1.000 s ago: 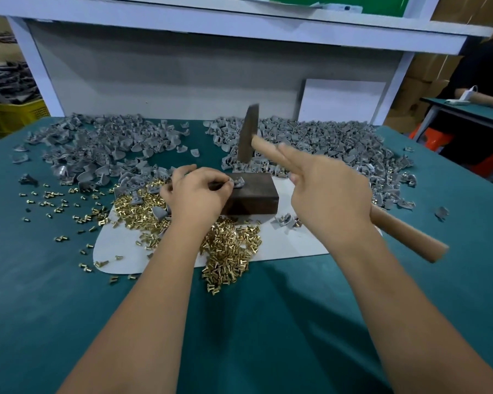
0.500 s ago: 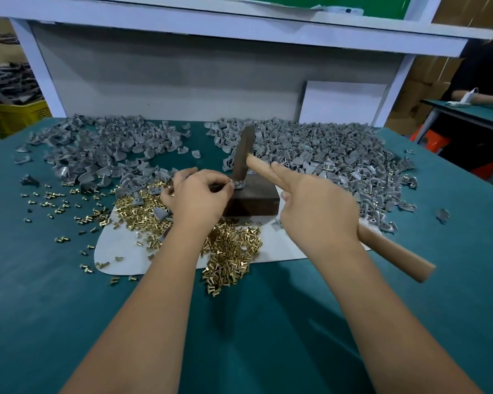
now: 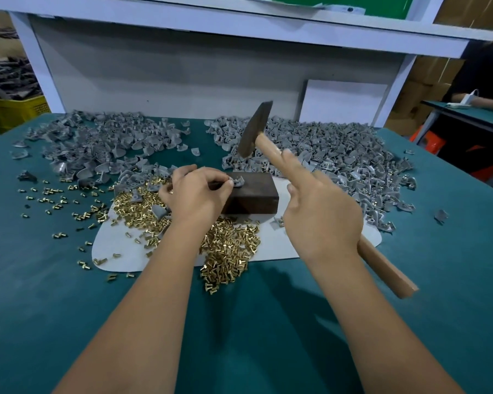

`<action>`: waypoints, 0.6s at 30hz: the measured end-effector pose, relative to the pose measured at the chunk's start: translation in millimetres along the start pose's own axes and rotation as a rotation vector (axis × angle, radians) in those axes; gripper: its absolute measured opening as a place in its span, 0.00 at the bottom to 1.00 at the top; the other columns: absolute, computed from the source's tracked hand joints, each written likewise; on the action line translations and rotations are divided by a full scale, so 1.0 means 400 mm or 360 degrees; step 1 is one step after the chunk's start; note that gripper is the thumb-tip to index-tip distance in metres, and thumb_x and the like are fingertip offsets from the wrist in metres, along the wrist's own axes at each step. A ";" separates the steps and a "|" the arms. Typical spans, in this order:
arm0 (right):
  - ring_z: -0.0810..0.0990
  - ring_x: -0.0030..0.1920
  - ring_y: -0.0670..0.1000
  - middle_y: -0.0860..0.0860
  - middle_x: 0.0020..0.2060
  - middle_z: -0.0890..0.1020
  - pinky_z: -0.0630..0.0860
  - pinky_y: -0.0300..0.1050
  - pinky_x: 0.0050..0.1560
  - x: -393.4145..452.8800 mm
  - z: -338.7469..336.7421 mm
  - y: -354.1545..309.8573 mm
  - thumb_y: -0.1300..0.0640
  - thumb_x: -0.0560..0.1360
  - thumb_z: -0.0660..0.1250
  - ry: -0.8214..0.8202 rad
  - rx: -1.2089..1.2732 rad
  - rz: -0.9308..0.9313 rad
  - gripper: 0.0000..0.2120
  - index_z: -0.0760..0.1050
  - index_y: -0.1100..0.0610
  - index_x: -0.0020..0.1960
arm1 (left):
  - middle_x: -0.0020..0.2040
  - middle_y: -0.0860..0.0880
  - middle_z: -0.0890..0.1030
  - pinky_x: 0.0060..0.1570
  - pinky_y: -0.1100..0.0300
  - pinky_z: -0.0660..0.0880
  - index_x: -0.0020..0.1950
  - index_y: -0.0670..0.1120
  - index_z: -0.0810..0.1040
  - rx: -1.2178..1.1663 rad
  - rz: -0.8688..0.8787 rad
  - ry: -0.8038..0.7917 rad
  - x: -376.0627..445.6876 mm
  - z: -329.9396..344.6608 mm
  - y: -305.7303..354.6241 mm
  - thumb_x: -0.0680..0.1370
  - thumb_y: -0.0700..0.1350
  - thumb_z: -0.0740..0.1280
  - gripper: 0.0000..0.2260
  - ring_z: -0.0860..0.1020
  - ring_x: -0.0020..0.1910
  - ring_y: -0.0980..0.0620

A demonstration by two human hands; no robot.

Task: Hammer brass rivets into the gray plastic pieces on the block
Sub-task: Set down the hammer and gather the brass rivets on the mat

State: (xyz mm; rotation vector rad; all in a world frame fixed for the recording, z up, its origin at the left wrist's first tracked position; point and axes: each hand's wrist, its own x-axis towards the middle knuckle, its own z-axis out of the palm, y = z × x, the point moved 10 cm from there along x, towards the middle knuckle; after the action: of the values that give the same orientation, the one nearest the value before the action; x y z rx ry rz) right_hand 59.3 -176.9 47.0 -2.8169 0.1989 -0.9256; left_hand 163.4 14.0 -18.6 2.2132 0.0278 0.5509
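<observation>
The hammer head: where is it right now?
In the head view the hammer head is raised just right of centre, above and behind the dark block, in front of the right-hand pile of gray pieces; the right hand grips its wooden handle.

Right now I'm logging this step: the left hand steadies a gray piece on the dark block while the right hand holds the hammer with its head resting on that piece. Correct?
Not quite. The head view shows the hammer raised, its head in the air above and behind the dark block, not resting on the gray piece. The rest stands: the left hand steadies that piece on the block, and the right hand holds the hammer.
</observation>
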 end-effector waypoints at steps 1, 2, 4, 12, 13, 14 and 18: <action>0.72 0.35 0.53 0.48 0.43 0.76 0.62 0.44 0.32 0.001 0.019 -0.004 0.57 0.78 0.62 -0.0091 -0.0043 -0.0039 0.29 0.58 0.35 0.73 | 0.40 0.70 0.74 0.69 0.43 0.51 0.36 0.64 0.77 0.0001 0.0003 -0.0011 0.000 0.000 0.000 0.74 0.55 0.72 0.09 0.64 0.69 0.55; 0.72 0.36 0.53 0.48 0.45 0.77 0.62 0.44 0.32 0.000 0.040 -0.003 0.56 0.78 0.61 -0.0196 -0.0070 -0.0052 0.29 0.57 0.35 0.73 | 0.43 0.69 0.74 0.68 0.42 0.52 0.35 0.65 0.76 0.0013 0.0006 -0.0026 0.001 0.000 0.000 0.75 0.55 0.72 0.09 0.63 0.69 0.55; 0.75 0.38 0.53 0.49 0.47 0.78 0.63 0.44 0.33 0.000 0.060 0.010 0.55 0.79 0.60 -0.0291 -0.0051 -0.0009 0.28 0.58 0.35 0.73 | 0.44 0.68 0.75 0.69 0.40 0.52 0.36 0.65 0.75 0.0035 0.0004 -0.0052 -0.001 0.000 0.002 0.75 0.55 0.71 0.10 0.63 0.69 0.54; 0.66 0.30 0.51 0.54 0.50 0.69 0.60 0.44 0.30 0.023 0.060 0.124 0.59 0.79 0.60 -0.0129 0.0009 0.0307 0.24 0.61 0.46 0.73 | 0.43 0.73 0.73 0.70 0.43 0.50 0.34 0.62 0.77 -0.0048 -0.0028 -0.0160 0.003 0.007 -0.002 0.76 0.54 0.70 0.10 0.61 0.70 0.56; 0.67 0.32 0.53 0.55 0.52 0.70 0.61 0.45 0.32 0.025 0.068 0.141 0.60 0.79 0.59 -0.0166 -0.0009 0.0356 0.24 0.61 0.47 0.73 | 0.43 0.74 0.73 0.69 0.45 0.50 0.33 0.62 0.77 -0.0074 -0.0027 -0.0177 0.003 0.007 0.001 0.76 0.54 0.71 0.11 0.60 0.70 0.56; 0.67 0.34 0.55 0.57 0.53 0.71 0.62 0.46 0.33 0.026 0.074 0.157 0.60 0.79 0.59 -0.0201 -0.0028 0.0396 0.23 0.62 0.48 0.72 | 0.44 0.74 0.74 0.68 0.47 0.50 0.32 0.62 0.77 -0.0096 -0.0029 -0.0189 0.004 0.006 0.002 0.76 0.54 0.71 0.12 0.60 0.71 0.56; 0.70 0.38 0.58 0.58 0.50 0.76 0.63 0.47 0.36 0.027 0.104 0.183 0.62 0.77 0.59 -0.0291 -0.0094 0.0425 0.16 0.68 0.55 0.64 | 0.45 0.74 0.75 0.63 0.52 0.50 0.33 0.61 0.78 -0.0179 -0.0045 -0.0217 0.008 0.005 0.004 0.76 0.51 0.71 0.12 0.59 0.71 0.56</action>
State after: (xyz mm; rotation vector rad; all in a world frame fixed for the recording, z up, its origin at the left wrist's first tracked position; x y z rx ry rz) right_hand 87.5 -245.3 5.4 -2.8135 0.5687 -0.6109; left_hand 166.6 12.2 -17.2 2.1321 -0.0423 0.3763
